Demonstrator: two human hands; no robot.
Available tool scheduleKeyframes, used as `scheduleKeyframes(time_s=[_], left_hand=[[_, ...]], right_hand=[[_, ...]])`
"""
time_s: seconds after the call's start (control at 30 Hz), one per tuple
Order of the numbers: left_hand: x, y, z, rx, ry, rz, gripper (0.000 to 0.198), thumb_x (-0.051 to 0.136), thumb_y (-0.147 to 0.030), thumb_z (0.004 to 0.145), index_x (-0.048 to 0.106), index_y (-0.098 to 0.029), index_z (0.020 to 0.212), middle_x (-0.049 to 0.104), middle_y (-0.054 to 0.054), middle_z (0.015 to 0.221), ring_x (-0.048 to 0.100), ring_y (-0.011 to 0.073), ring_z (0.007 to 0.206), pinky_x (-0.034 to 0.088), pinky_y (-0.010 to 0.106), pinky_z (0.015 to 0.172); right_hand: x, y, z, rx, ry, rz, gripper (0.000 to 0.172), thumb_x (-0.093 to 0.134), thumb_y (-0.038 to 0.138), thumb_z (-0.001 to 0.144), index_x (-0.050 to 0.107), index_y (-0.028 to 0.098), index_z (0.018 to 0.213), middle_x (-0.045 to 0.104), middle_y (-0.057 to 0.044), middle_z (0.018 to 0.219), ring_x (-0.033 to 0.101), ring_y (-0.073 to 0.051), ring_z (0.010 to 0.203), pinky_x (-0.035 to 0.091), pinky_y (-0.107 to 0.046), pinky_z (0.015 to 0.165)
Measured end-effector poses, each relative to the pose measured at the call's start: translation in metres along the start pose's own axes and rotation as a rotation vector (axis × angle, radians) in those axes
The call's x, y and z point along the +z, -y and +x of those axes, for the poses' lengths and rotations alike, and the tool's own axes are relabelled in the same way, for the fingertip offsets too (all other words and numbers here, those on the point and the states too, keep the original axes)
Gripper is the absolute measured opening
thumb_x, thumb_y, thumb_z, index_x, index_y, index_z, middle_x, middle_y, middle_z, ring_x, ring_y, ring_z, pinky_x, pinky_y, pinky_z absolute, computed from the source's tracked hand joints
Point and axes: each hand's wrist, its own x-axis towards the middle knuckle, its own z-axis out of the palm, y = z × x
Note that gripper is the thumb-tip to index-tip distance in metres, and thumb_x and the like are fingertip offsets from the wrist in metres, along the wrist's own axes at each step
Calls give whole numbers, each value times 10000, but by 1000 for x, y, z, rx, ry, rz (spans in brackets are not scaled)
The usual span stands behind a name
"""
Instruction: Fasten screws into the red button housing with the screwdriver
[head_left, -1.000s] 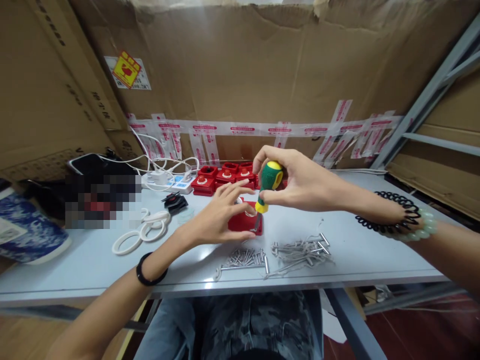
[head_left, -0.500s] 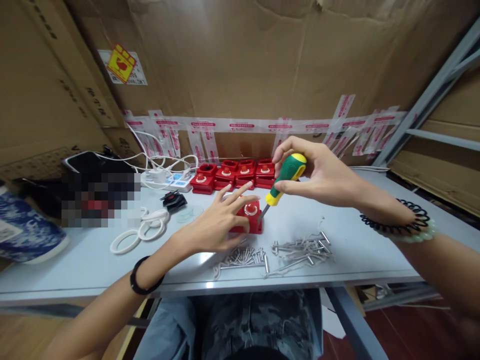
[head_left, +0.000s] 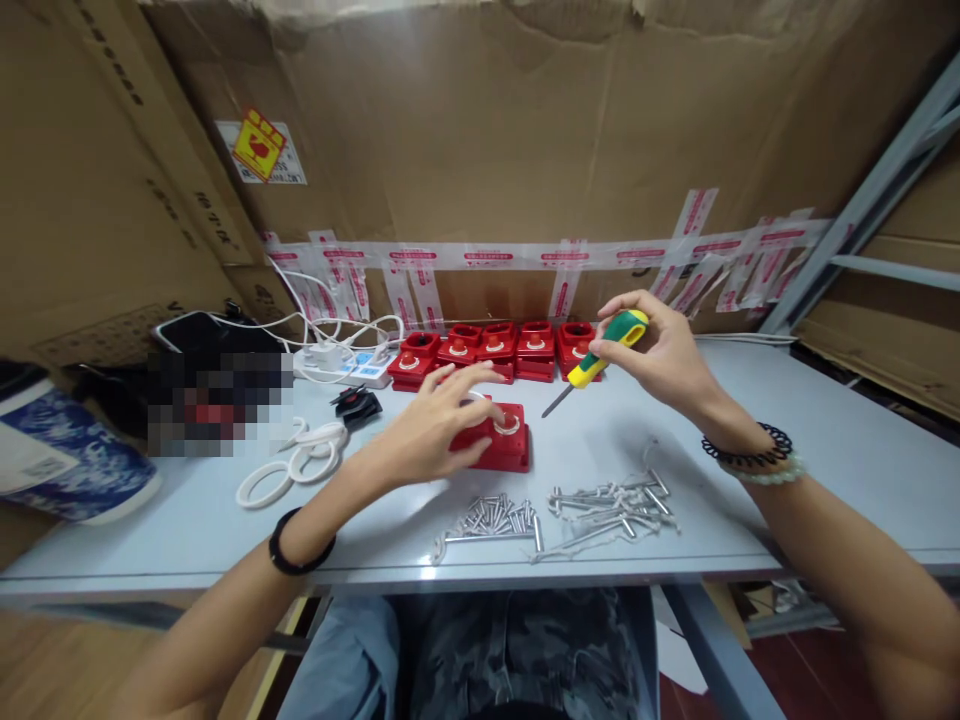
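Observation:
In the head view, my left hand (head_left: 439, 425) is spread over the left part of a red box (head_left: 517, 453) with a round red button. One fingertip reaches the button, and the hand covers much of the box. To the right, my right hand (head_left: 660, 355) grips the handle of a green and yellow screwdriver (head_left: 609, 350). Its metal tip points down and left, apart from the box. Small screws (head_left: 499, 515) lie in a pile in front of the box. Beside them is a heap of metal rods with thin strings (head_left: 619, 505).
A row of similar red boxes (head_left: 536, 350) stands along the cardboard. White rings (head_left: 264, 484), a power strip (head_left: 341, 365) with cables, a small black item (head_left: 356, 405) and a blue-white cup (head_left: 82, 460) are at left. A metal shelf post (head_left: 847, 225) rises at right.
The screwdriver has lifted off the box's right edge and moved up and right with my right hand. My left hand stays over the box. The view has shifted slightly.

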Motion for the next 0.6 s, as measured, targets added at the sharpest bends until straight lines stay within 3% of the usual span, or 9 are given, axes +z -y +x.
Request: scheduleKeyframes(time_s=[0.07, 0.13, 0.23, 0.3, 0.4, 0.47, 0.53, 0.6], left_hand=[[-2, 13, 0, -95, 0, -64, 407, 592, -357, 841, 534, -212, 1217, 435, 151, 1381, 398, 304, 1302, 337, 533, 1040], [0, 25, -2, -152, 75, -177, 594, 609, -460, 821, 426, -219, 1332, 465, 141, 1368, 458, 292, 1256, 392, 485, 1014], [3, 37, -3, -172, 134, -323, 556, 599, -504, 821, 472, -231, 1288, 567, 88, 1284, 548, 250, 1166, 445, 401, 974], [2, 40, -3, -173, 78, -364, 494, 608, -500, 819, 526, -223, 1220, 602, 73, 1239, 572, 239, 1132, 456, 376, 961], [-4, 36, -1, -185, -101, -387, 483, 628, -479, 813, 530, -208, 1200, 601, 81, 1235, 585, 232, 1102, 471, 359, 938], [-9, 29, 2, -175, -224, -392, 497, 642, -462, 810, 515, -203, 1214, 601, 89, 1227, 603, 221, 1060, 487, 341, 909], [-13, 22, 7, -124, -294, -388, 524, 667, -448, 797, 503, -197, 1227, 600, 96, 1218, 608, 215, 1045, 495, 332, 898], [-14, 14, 13, -34, -312, -368, 553, 696, -438, 776, 497, -196, 1231, 594, 105, 1223, 592, 223, 1082, 485, 348, 926]], right_hand=[[4, -5, -2, -63, -153, -111, 245, 665, 217, 707, 536, 197, 914, 573, 13, 738, 537, -121, 631, 446, -281, 593], [9, -8, -4, -93, -259, -159, 218, 642, 210, 726, 517, 208, 905, 554, 26, 701, 517, -114, 591, 439, -273, 572], [13, -10, -7, -23, -258, 3, 224, 625, 212, 744, 474, 225, 910, 557, 40, 664, 550, -115, 553, 469, -266, 549], [15, -9, -8, 78, -196, 151, 202, 628, 228, 748, 475, 223, 880, 540, 56, 591, 546, -110, 492, 463, -244, 483], [18, -7, -7, 255, -52, 244, 193, 664, 322, 745, 528, 197, 803, 501, 65, 518, 432, -66, 380, 352, -185, 339], [21, -3, -6, 371, 122, 282, 296, 665, 447, 748, 567, 175, 812, 574, 23, 594, 410, -46, 378, 301, -163, 300], [25, 3, -6, 482, 311, 347, 413, 619, 573, 750, 573, 166, 797, 626, -23, 664, 473, -56, 412, 290, -152, 291], [29, 8, -7, 591, 425, 421, 483, 572, 653, 743, 533, 173, 705, 593, -13, 573, 487, -68, 398, 287, -152, 284]])
